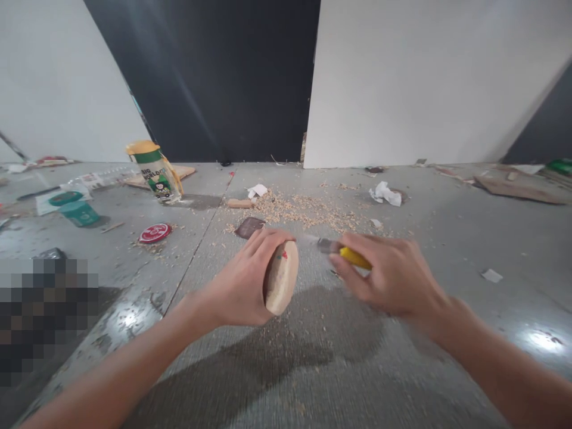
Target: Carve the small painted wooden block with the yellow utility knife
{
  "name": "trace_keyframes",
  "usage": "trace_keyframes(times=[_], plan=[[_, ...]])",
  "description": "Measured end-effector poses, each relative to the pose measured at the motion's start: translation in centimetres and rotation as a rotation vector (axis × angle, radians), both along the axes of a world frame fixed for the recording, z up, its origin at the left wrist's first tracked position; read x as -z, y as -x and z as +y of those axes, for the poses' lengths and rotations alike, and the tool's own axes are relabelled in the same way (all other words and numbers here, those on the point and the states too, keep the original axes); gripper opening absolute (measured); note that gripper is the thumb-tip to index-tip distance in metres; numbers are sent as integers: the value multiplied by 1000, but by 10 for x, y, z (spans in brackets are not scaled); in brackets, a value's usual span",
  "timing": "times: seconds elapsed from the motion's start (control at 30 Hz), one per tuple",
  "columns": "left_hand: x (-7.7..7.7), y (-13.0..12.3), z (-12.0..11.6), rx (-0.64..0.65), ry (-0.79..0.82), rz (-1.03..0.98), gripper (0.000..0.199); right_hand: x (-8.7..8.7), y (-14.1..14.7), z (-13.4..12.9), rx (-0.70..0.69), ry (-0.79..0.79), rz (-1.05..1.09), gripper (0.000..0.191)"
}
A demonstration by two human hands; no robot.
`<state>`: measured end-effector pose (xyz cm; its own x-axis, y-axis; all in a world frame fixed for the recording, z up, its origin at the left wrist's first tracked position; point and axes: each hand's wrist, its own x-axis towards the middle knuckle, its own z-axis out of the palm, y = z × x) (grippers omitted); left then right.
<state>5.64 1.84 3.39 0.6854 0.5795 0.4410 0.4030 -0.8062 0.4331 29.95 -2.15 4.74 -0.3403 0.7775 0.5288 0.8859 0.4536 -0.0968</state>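
My left hand (243, 277) is wrapped round a pale wooden piece (282, 279), oval at its near face, with small red marks near the top. To the right, my right hand (388, 271) grips a cutting tool (355, 257) with a yellow handle; its grey front part points left toward the wood and is blurred. A gap separates the tool from the wooden piece. Light wood shavings (308, 208) lie scattered on the grey floor beyond both hands, beside a dark brown flat piece (249, 227).
A bottle (156, 173) with a yellow lid, a teal cup (79, 213) and a red round lid (155, 233) are at the left. Crumpled paper (385, 194) and a flat board (518, 189) lie at the right. White and dark panels (214, 77) stand behind.
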Motion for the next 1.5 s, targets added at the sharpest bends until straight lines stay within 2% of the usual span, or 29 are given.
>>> trace_keyframes(times=[0.07, 0.23, 0.4, 0.63, 0.73, 0.83, 0.9, 1.07, 1.2, 1.37, 1.5], plan=[[-1, 1, 0, -15, -6, 12, 82, -2, -6, 4, 28, -10, 25, 28], [1, 0, 0, -5, 15, -29, 73, -3, 9, -9, -131, 78, 12, 29], [0, -4, 0, 8, 26, -38, 68, 1, 23, -20, -179, 142, -18, 27], [0, -3, -1, 8, 45, -53, 68, 3, 20, -15, -190, 30, -38, 28], [0, -1, -1, 33, 44, -38, 75, 1, 9, -5, -154, 3, -40, 30], [-1, 2, -1, 48, 41, -7, 83, -1, -7, 5, -23, -34, -8, 31], [-2, 2, 0, 43, 39, -13, 84, -3, -11, 7, 4, -49, 26, 29], [-3, 0, -1, 30, 24, -73, 78, -4, 10, -11, -172, 55, 13, 27], [-1, -2, -2, 41, 36, -110, 72, -2, 25, -22, -206, 123, -16, 28], [4, -5, -2, 82, 40, -152, 73, 0, 26, -23, -225, 108, -12, 26], [5, -6, -2, 82, 71, -156, 72, 1, 25, -20, -216, 16, -21, 27]])
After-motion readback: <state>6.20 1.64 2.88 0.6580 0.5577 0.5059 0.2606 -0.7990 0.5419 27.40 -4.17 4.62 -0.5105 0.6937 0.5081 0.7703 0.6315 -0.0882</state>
